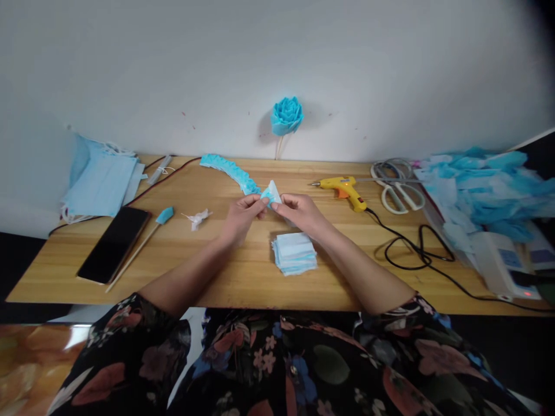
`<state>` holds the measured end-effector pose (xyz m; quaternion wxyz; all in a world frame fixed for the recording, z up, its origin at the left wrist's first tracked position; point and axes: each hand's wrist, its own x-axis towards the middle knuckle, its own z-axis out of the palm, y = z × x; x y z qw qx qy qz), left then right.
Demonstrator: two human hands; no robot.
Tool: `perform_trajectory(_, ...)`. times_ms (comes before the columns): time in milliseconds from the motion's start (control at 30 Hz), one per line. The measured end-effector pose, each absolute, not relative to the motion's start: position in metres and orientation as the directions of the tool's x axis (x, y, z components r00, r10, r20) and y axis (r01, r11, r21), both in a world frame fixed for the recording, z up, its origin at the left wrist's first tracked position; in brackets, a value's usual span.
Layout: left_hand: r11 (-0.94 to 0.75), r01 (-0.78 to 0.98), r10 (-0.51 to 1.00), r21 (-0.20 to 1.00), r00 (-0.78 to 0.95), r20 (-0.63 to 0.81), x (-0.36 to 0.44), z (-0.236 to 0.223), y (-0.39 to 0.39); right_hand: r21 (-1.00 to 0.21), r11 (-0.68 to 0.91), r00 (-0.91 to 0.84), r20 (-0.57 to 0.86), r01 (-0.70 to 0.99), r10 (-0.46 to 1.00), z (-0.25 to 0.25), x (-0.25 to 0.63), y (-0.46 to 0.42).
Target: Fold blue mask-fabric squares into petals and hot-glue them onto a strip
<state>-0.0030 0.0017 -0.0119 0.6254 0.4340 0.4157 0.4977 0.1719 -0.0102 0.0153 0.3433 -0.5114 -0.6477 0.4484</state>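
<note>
My left hand point(243, 216) and my right hand point(301, 211) meet over the middle of the table. Between them they pinch a small piece of blue and white mask fabric point(272, 193), folded to a point at the top. Both hands are closed on it, thumbs toward each other. A curved row of folded blue petals point(229, 169) lies just behind my left hand, its near end close to my fingers. Just below my right hand sits a stack of cut fabric squares point(295, 253), white and pale blue.
A blue fabric rose point(287, 117) on a stick leans against the wall. Right: yellow glue gun point(342, 188) with cord, scissors point(401, 196), heaped blue scraps point(485, 185), white power box point(503, 263). Left: face masks point(102, 182), phone point(115, 244), blue-tipped stick point(139, 248), white scrap point(198, 219).
</note>
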Motion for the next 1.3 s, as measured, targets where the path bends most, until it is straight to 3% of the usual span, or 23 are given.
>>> perform_trajectory(133,0.128,-0.272,0.986,0.954,0.139,-0.092,-0.004,-0.010,0.004,-0.902,0.116,-0.272,-0.001,0.415,0.962,0.020,0.185,-0.004)
perform_trajectory(333,0.148,-0.207,0.979,0.967,0.171,-0.113,-0.003,-0.006,0.002,-0.937,0.136,-0.080,0.116,0.321,0.990,0.021,0.199,0.005)
perform_trajectory(600,0.072,-0.066,0.971,0.995,0.235,-0.054,-0.004,-0.001,-0.003,-0.942,0.165,-0.173,0.118,0.292,0.978,0.025,0.191,0.000)
perform_trajectory(1033,0.065,0.027,0.959,0.998,0.274,-0.070,-0.004,-0.002,-0.002,-0.941,0.205,-0.163,0.165,0.270,0.973,0.016,0.190,0.004)
perform_trajectory(1300,0.080,-0.032,0.960,0.996,0.271,-0.068,-0.003,-0.008,0.001,-0.948,0.199,-0.179,0.157,0.248,0.971,0.014,0.190,0.005)
